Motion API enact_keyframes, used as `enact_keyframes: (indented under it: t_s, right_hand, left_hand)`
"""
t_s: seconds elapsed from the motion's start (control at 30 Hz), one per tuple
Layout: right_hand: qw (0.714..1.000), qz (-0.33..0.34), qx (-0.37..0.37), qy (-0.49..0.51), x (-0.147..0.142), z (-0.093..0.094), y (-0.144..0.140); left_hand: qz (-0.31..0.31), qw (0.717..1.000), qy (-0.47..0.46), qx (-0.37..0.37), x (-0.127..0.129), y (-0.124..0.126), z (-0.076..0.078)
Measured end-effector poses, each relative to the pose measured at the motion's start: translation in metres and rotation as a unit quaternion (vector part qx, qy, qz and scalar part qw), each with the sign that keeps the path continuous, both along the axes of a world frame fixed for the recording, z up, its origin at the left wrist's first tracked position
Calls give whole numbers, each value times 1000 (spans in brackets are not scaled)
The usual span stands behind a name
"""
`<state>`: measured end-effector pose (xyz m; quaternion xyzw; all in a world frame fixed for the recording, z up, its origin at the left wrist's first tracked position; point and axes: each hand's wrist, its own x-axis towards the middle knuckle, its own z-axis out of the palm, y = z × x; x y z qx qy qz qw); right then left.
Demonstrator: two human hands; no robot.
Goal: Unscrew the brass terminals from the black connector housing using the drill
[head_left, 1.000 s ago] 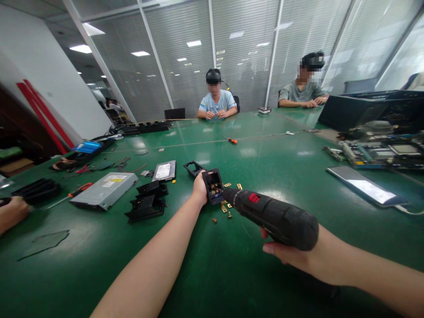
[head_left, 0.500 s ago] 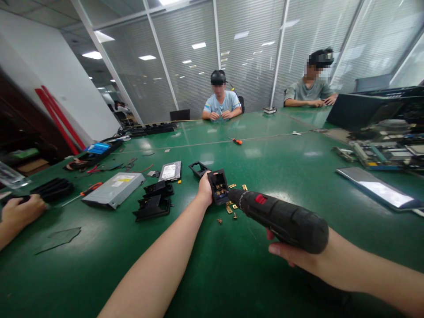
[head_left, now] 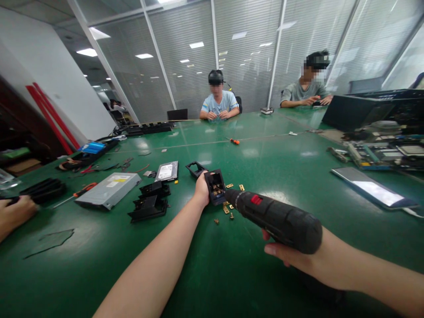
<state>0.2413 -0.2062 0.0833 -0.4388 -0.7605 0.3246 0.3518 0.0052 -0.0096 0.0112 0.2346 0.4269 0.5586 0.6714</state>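
Black plastic socket housing, brass contacts showing, stands on the green table, gripped by my left hand. My right hand is wrapped around the black electric screwdriver, its tip at the housing.

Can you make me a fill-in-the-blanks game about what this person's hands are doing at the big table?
1. The right hand holds a black electric ____ with a red switch.
2. The left hand holds a small black housing with ____-coloured metal parts inside.
3. The table is the colour ____.
4. Left of the left hand, a silver optical drive lies beside a screwdriver with an ____ handle.

Missing words: screwdriver; brass; green; orange
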Motion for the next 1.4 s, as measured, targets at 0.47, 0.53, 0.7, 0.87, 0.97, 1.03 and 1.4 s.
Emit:
enact_keyframes:
  t_s: [0.47,0.53,0.7,0.87,0.97,1.03,1.4]
  right_hand:
    - [1000,10,-8,9,1,-4,1]
    - [1000,11,-19,4,0,-1,1]
    - [999,17,-44,0,-1,3,0]
    - [998,22,-62,-3,1,2,1]
    - [998,21,-64,-15,2,2,2]
    - [998,16,-57,-19,2,2,1]
    - [1000,16,-17,-7,0,1,0]
  left_hand:
    - [-5,1000,13,0,-1,2,0]
    - [-8,1000,11,2,-2,3,-2]
    - [-10,1000,3,1,-4,7,-5]
    - [-22,1000,9,10,-4,8,-6]
    - [-19,1000,6,10,-4,7,-5]
    - [-19,1000,-1,5,-4,7,-5]
    - [-16,1000,-2,-2,-1,3,1]
